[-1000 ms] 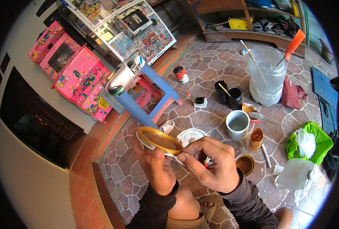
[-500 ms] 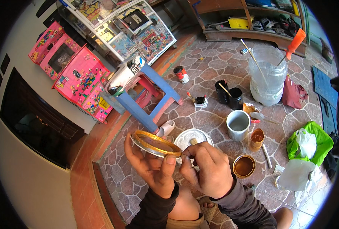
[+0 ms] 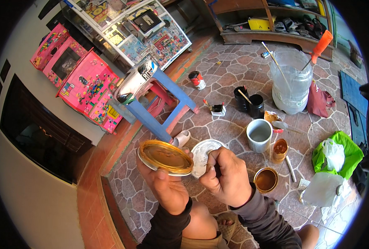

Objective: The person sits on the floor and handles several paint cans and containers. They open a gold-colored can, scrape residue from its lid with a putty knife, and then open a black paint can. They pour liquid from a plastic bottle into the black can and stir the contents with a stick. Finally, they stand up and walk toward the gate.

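My left hand [image 3: 168,189] holds a round paint can lid [image 3: 165,157] by its edge, the thumb on the near rim. Its upturned face is coated with gold-brown paint, thick around the rim. Just right of the lid, apart from it, my right hand [image 3: 230,178] is closed in a pinch. Something thin and dark shows at its fingertips, too small to name. Behind the right hand lies a white round lid or tub [image 3: 202,154] with whitish stuff on it, partly hidden. An open can of brown-gold paint [image 3: 266,180] stands on the floor to the right.
Nearby stand a grey cup [image 3: 259,136], a brown-stained cup [image 3: 279,151], black cups [image 3: 256,107] and a clear plastic container [image 3: 291,87] with a stick and an orange-handled tool. A blue stool [image 3: 163,108] stands ahead left, a green bag [image 3: 338,155] and a plastic jug [image 3: 325,190] right.
The lid has tipped so its gold-brown face shows more, and it has shifted slightly left. My right hand has drawn away from the lid's rim, leaving a gap.
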